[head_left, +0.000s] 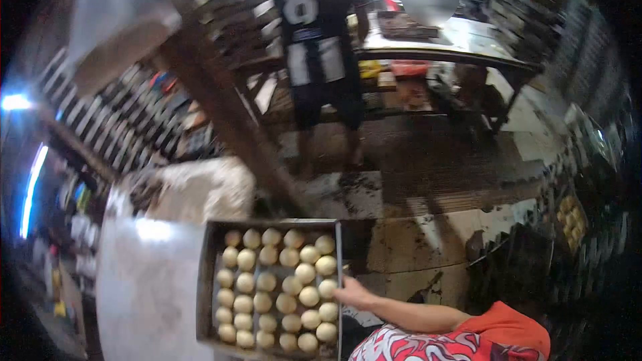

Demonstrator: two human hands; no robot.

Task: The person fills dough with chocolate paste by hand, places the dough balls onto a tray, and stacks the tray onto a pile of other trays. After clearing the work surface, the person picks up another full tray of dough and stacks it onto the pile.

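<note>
Touching a metal tray (274,222), right hand (355,293) — grip unclear — round, pale dough balls (265,281) inside.

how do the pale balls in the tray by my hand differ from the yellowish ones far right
The pale balls sit in loose rows; the yellowish balls look bunched together. The pale balls appear larger and clearer in view, the yellowish balls smaller and blurred. Both look roundish.

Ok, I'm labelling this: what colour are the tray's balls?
The balls are pale yellow, clearest in the head view.
</note>
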